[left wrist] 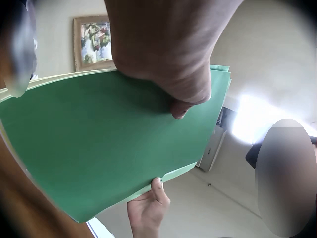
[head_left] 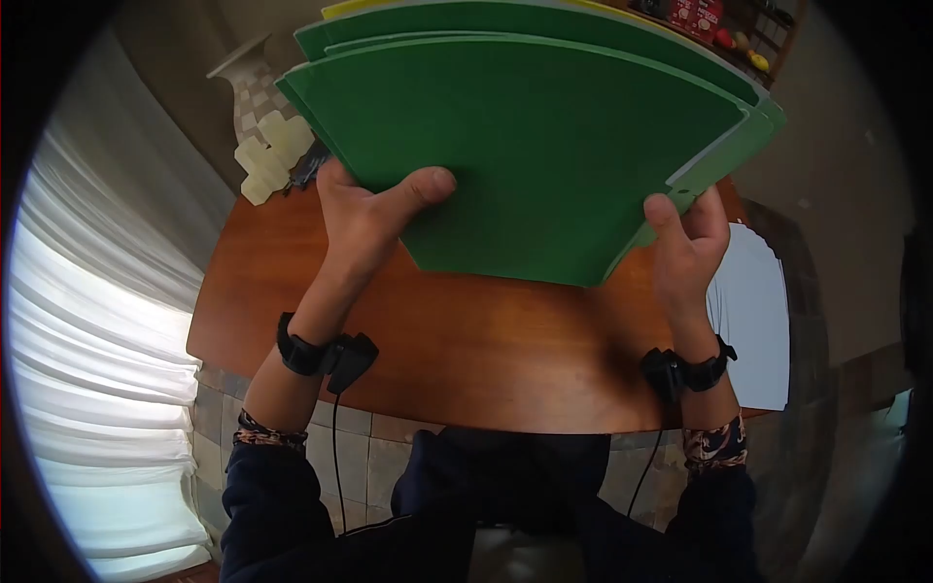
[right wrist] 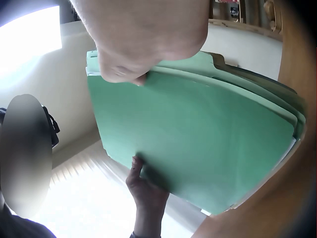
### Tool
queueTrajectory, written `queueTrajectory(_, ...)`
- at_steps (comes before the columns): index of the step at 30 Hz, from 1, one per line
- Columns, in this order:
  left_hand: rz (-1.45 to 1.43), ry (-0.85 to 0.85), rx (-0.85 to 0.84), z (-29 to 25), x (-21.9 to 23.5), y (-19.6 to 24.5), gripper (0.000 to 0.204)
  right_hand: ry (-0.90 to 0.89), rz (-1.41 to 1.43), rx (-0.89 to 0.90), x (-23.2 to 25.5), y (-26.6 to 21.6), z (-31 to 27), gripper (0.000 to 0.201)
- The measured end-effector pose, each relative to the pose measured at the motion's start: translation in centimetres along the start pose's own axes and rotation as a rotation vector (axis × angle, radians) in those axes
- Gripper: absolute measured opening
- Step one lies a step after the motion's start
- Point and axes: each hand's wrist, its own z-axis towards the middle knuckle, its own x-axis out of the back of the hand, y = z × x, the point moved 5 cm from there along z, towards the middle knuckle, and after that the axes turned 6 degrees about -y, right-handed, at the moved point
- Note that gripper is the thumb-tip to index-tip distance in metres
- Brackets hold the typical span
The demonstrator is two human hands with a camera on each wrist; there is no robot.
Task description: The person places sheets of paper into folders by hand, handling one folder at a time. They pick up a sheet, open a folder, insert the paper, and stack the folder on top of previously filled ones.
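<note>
Both hands hold up a stack of green file folders [head_left: 544, 155] above the wooden table. My left hand [head_left: 364, 214] grips the stack's left side, thumb pressed flat on the front cover and the other fingers hidden behind. At the right edge, my right hand [head_left: 688, 248] pinches the folders, its thumb in front and fingers at the back. In the right wrist view the layered folders [right wrist: 198, 124] show their tabbed edges, with white paper between them. A strip of yellow shows behind the green covers along the top in the head view.
The wooden table [head_left: 466, 350] spreads below the folders. White paper sheets [head_left: 758, 321] lie at its right edge. A pale yellow cut-out shape [head_left: 272, 155] and a checkered vase [head_left: 255, 92] are at the back left. White curtains [head_left: 107, 389] hang at left; a shelf with small items stands back right.
</note>
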Motion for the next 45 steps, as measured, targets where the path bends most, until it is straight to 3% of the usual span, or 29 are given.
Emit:
queueTrajectory(5, -0.154, -0.073, 0.053, -0.8, -4.2, -4.4, 0.041, 0.028, -0.111, -0.095, 3.0, 0.5, -3.6, 0.033)
queueTrajectory(7, -0.137, -0.090, 0.066, -1.1, -5.2, -4.8, 0.041, 0.037, -0.006, -0.211, 3.1, 1.6, -4.4, 0.039)
queueTrajectory(12, -0.050, -0.135, 0.320, -2.9, -5.9, -7.4, 0.043, -0.032, -0.116, -0.328, 3.2, 5.3, -6.1, 0.041)
queueTrajectory(16, 0.008, -0.112, 0.297, -4.4, -6.3, -10.7, 0.043, -0.030, -0.115, -0.338, 3.2, 7.6, -6.7, 0.041)
queueTrajectory(24, -0.112, -0.050, 0.119, -4.7, -7.4, -7.9, 0.049, 0.079, -0.153, -0.191, 2.9, 4.7, -7.4, 0.047)
queueTrajectory(29, -0.091, -0.094, 0.064, -4.5, -7.8, -7.9, 0.047, 0.059, -0.099, -0.172, 3.3, 3.5, -7.6, 0.052)
queueTrajectory(31, -0.098, -0.017, 0.015, -4.2, -7.8, -8.3, 0.045, 0.037, -0.132, -0.175, 3.5, 3.3, -7.6, 0.053)
queueTrajectory(34, 0.026, -0.004, 0.085, -4.0, -7.7, -7.3, 0.042, 0.048, -0.108, -0.142, 4.1, 3.9, -8.0, 0.054)
queueTrajectory(36, 0.042, -0.012, 0.076, -3.8, -7.7, -7.0, 0.041, 0.043, -0.104, -0.239, 4.7, 5.3, -8.3, 0.051)
queueTrajectory(39, 0.111, -0.030, 0.038, -4.0, -8.1, -7.7, 0.039, 0.046, -0.318, -0.219, 5.0, 7.3, -9.0, 0.044)
queueTrajectory(43, 0.242, -0.079, 0.074, -5.0, -8.3, -8.5, 0.038, 0.093, -0.323, -0.243, 5.2, 7.5, -9.6, 0.036)
queueTrajectory(45, 0.203, -0.087, 0.000, -5.2, -8.6, -7.4, 0.036, 0.127, -0.376, -0.231, 5.1, 6.8, -10.0, 0.031)
